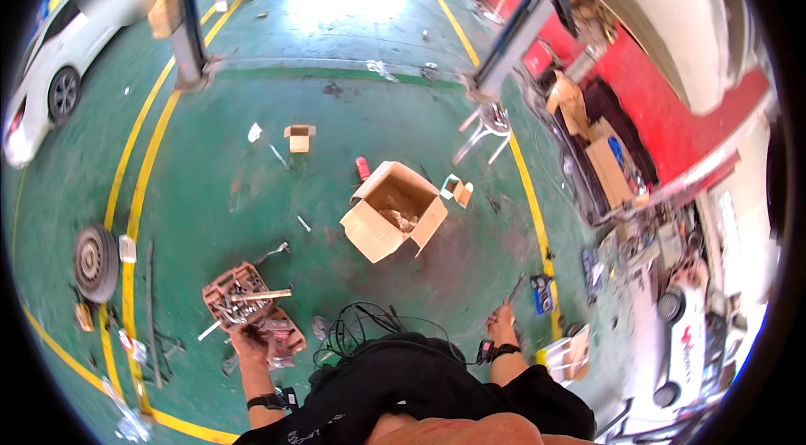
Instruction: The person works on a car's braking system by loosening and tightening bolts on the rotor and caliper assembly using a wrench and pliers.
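My left hand (250,344), its fingertips dark, reaches onto the near edge of a reddish toolbox (220,294) crowded with metal tools; its fingers are too small and obscured to read. A pale bar (262,295) lies across the tools, beside a lower tray (287,337). My right hand (502,323) is closed on a slim metal tool (516,287), which points away from me. Black cables (361,327) lie on the floor between my forearms.
An open cardboard box (378,231) sits ahead, with smaller boxes (299,140) nearby. Lift posts (189,54) flank the bay. A white stool (478,134), cluttered bench (617,176), loose wheel (95,264) and parked white car (38,122) stand around. Bodywork (688,42) hangs overhead at right.
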The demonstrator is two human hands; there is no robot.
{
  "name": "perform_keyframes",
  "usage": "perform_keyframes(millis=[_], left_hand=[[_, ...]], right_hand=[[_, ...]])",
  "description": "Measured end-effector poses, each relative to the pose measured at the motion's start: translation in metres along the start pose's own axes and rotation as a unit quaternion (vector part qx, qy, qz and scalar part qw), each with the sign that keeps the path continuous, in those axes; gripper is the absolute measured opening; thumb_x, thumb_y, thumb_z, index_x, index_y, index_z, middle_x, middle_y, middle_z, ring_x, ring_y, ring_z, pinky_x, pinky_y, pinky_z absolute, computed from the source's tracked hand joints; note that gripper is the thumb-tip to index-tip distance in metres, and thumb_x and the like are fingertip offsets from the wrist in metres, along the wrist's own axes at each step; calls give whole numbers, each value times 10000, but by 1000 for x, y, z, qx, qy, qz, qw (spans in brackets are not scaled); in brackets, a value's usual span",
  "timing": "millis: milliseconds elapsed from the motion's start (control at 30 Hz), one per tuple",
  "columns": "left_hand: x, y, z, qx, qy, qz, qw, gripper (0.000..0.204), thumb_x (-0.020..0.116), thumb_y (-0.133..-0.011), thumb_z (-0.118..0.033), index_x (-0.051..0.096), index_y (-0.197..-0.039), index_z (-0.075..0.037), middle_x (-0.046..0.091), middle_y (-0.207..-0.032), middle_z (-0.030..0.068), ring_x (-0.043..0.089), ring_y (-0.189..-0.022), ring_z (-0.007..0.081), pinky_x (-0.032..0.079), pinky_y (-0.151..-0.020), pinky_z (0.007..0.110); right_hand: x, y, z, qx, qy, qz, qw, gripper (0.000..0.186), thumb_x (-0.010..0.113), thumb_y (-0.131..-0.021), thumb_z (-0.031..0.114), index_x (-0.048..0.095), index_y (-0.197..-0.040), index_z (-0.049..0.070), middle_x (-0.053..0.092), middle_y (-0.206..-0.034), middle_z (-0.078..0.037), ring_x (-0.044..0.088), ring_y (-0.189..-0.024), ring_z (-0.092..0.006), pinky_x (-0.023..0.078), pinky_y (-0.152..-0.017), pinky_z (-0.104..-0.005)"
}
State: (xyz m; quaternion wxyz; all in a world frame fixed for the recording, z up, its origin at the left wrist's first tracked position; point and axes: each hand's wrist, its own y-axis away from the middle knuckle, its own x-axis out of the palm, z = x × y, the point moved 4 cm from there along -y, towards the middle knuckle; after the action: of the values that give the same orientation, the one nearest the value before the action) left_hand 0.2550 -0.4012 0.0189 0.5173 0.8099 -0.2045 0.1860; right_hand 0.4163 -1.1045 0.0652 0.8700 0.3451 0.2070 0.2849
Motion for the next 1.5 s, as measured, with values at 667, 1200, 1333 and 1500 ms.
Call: perform_keyframes(millis=[667, 1200, 1333, 1500], left_hand=[[247, 72, 243, -72, -283, 106, 951, 155, 599, -805, -224, 568, -693, -121, 584, -692, 52, 553, -607, 212, 413, -520, 314], [574, 96, 387, 154, -520, 269, 796, 210, 618, -892, -295, 651, -880, -88, 633, -789, 3, 570, -664, 115, 423, -597, 291], [740, 133, 428, 280, -549, 440, 654, 287, 597, -937, -358, 627, -987, -77, 631, -921, 20, 577, -813, 131, 434, -686, 292], [903, 244, 435, 609, -538, 418, 407, 331, 661, -920, -290, 626, -1153, -57, 664, -1044, 113, 621, -959, 238, 473, -825, 345]], right_hand=[[-138, -27, 163, -349, 150, 82, 921, 494, 595, -989, 435, 604, -746, 5, 538, -615, -13, 492, -553, -92, 375, -512, -264], [-123, -116, 284, -336, 88, 54, 936, 550, 613, -968, 485, 630, -735, -13, 563, -626, -19, 509, -573, -91, 387, -524, -264], [-105, -141, 333, -344, 54, 49, 936, 542, 616, -971, 467, 632, -742, -23, 577, -630, -27, 519, -587, -94, 395, -533, -275], [-56, -173, 380, -356, 44, 104, 928, 539, 615, -974, 459, 625, -722, -17, 570, -613, -24, 518, -576, -87, 392, -529, -271]])
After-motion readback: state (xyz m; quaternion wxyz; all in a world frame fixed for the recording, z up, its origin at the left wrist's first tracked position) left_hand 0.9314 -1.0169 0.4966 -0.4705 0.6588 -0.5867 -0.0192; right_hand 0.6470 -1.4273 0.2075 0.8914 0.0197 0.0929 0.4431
